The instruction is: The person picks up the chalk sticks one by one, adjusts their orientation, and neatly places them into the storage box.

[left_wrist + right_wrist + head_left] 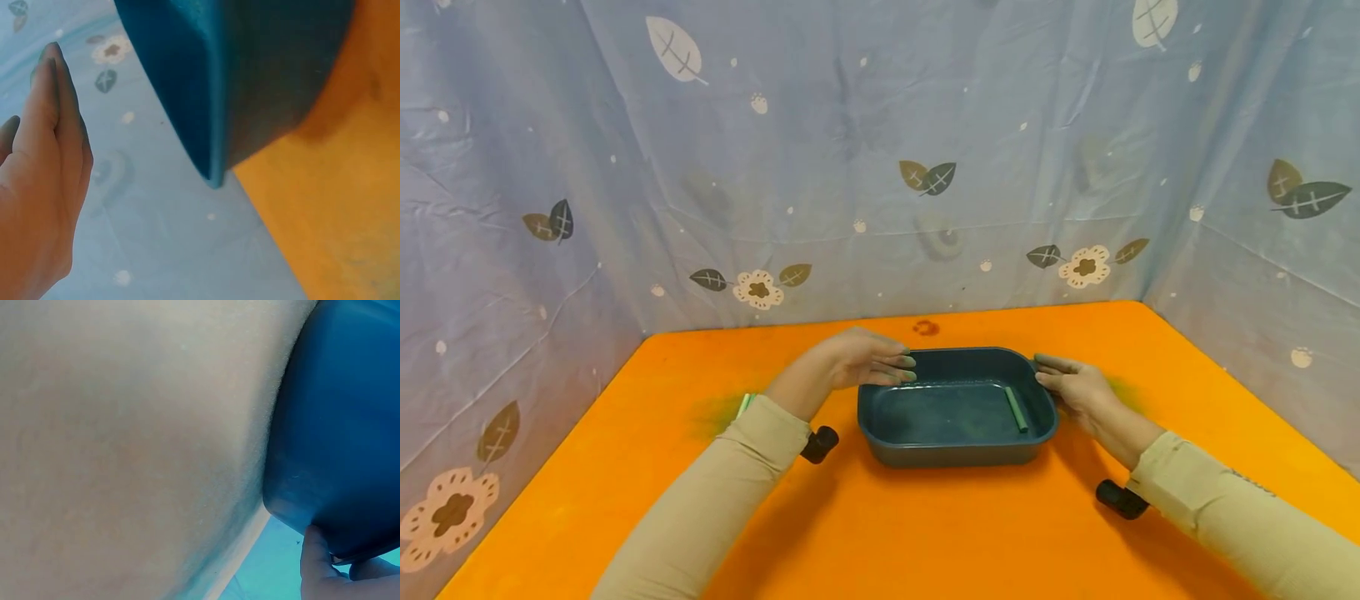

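Note:
A dark teal rectangular basin point(955, 455) stands on the orange table. Inside it, near the right end, lies a green chalk stick point(1017, 410). My right hand point(1078, 392) grips the basin's right end; in the right wrist view its thumb point(315, 556) presses the outer wall beside the rim. The left hand point(867, 360) hovers over the basin's far left corner with fingers straight and together. A gap between the left hand point(47, 169) and the basin point(275, 75) shows in the left wrist view. Green colour marks the fingertips of both hands.
More green sticks point(746, 403) lie at the left, partly hidden by the left sleeve. Green smudges stain the orange table point(910, 533) on both sides. A patterned curtain point(880, 167) encloses the table at the back and both sides.

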`<state>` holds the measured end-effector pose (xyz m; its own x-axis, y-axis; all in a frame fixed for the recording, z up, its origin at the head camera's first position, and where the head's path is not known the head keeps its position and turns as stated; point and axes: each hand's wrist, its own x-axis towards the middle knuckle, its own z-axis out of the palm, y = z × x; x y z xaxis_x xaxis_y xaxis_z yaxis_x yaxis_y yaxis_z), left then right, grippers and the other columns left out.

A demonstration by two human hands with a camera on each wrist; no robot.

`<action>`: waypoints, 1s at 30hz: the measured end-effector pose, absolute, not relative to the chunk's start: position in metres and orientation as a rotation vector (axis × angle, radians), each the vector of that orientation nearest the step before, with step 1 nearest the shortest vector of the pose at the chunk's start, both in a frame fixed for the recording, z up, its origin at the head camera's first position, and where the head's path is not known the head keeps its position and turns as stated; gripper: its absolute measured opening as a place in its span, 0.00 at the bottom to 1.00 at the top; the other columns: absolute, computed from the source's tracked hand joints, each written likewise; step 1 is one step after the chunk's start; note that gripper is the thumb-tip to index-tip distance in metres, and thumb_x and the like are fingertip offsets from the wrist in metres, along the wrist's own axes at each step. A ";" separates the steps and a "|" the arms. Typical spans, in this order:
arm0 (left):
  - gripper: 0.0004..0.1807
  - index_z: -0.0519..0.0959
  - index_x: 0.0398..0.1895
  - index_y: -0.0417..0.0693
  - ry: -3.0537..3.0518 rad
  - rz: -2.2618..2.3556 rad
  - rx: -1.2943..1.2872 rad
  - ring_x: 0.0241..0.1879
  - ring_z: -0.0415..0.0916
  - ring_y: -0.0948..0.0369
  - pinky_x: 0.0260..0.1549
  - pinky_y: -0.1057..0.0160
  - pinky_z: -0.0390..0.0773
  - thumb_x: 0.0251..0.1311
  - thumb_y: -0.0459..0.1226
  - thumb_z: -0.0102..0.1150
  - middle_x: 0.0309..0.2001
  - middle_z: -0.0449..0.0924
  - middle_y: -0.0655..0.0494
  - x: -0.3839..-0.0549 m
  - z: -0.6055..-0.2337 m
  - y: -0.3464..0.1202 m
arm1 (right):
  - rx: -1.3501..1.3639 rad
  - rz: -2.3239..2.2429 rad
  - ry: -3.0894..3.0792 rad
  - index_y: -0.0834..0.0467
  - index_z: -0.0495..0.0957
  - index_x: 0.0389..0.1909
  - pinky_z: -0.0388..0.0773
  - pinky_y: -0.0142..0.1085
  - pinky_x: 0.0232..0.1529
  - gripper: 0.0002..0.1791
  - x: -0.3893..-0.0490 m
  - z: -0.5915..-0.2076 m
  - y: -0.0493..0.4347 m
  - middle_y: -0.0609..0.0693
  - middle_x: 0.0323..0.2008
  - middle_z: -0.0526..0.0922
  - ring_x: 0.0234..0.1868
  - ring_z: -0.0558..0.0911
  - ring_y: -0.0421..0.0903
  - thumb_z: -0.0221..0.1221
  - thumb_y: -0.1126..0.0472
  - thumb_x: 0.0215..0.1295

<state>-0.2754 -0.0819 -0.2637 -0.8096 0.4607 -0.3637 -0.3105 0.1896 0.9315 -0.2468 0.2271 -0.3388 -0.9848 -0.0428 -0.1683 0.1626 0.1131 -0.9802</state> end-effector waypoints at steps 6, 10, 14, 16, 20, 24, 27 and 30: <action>0.24 0.57 0.70 0.27 1.897 1.677 0.152 0.65 0.65 0.42 0.61 0.55 0.70 0.76 0.32 0.41 0.66 0.64 0.32 -0.274 -0.271 -0.099 | 0.118 -2.033 2.200 0.64 0.46 0.75 0.77 0.28 0.51 0.31 -0.248 -0.340 0.228 0.65 0.74 0.48 0.68 0.66 0.55 0.45 0.66 0.76; 0.25 0.55 0.70 0.25 1.909 1.681 0.178 0.65 0.64 0.41 0.61 0.57 0.70 0.76 0.32 0.39 0.67 0.61 0.31 -0.273 -0.277 -0.111 | 0.110 -2.055 2.186 0.64 0.46 0.75 0.78 0.27 0.49 0.32 -0.247 -0.341 0.229 0.66 0.73 0.48 0.51 0.77 0.36 0.46 0.67 0.76; 0.25 0.53 0.70 0.24 1.884 1.741 0.170 0.66 0.62 0.40 0.63 0.55 0.69 0.76 0.31 0.38 0.68 0.58 0.30 -0.269 -0.284 -0.124 | 0.104 -2.038 2.200 0.64 0.46 0.75 0.78 0.27 0.49 0.31 -0.247 -0.341 0.229 0.65 0.73 0.49 0.54 0.77 0.39 0.46 0.66 0.76; 0.25 0.53 0.70 0.23 1.878 1.770 0.158 0.66 0.61 0.39 0.63 0.54 0.68 0.76 0.31 0.38 0.68 0.57 0.29 -0.267 -0.288 -0.130 | 0.099 -2.019 2.214 0.64 0.46 0.75 0.78 0.27 0.50 0.32 -0.248 -0.341 0.230 0.65 0.73 0.48 0.63 0.72 0.49 0.46 0.66 0.76; 0.26 0.53 0.70 0.24 1.896 1.787 0.149 0.66 0.61 0.39 0.63 0.53 0.68 0.76 0.31 0.38 0.68 0.58 0.28 -0.264 -0.296 -0.143 | 0.090 -1.997 2.226 0.65 0.45 0.75 0.77 0.28 0.51 0.31 -0.248 -0.341 0.229 0.65 0.74 0.48 0.71 0.59 0.59 0.45 0.66 0.77; 0.26 0.52 0.71 0.23 1.932 1.769 0.175 0.66 0.60 0.38 0.63 0.53 0.68 0.76 0.32 0.38 0.68 0.57 0.27 -0.259 -0.299 -0.157 | 0.091 -1.994 2.227 0.65 0.46 0.75 0.78 0.27 0.50 0.31 -0.248 -0.341 0.229 0.66 0.73 0.49 0.60 0.74 0.47 0.46 0.66 0.76; 0.27 0.50 0.71 0.23 1.953 1.754 0.195 0.66 0.60 0.37 0.64 0.52 0.68 0.76 0.32 0.37 0.68 0.55 0.26 -0.255 -0.299 -0.167 | 0.083 -2.002 2.226 0.65 0.46 0.75 0.78 0.27 0.48 0.31 -0.248 -0.341 0.230 0.67 0.73 0.49 0.46 0.77 0.32 0.46 0.66 0.76; 0.27 0.49 0.71 0.23 1.967 1.760 0.192 0.66 0.59 0.37 0.63 0.53 0.68 0.76 0.33 0.38 0.69 0.54 0.26 -0.252 -0.300 -0.175 | 0.075 -1.998 2.229 0.65 0.46 0.75 0.79 0.26 0.47 0.32 -0.248 -0.341 0.231 0.67 0.73 0.49 0.40 0.76 0.27 0.46 0.66 0.76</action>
<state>-0.2516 -0.1750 -0.3000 -0.8699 0.4175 -0.2627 -0.2148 0.1587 0.9637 -0.2476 0.2307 -0.3407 -0.9880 -0.0609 -0.1422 0.1348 0.1128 -0.9844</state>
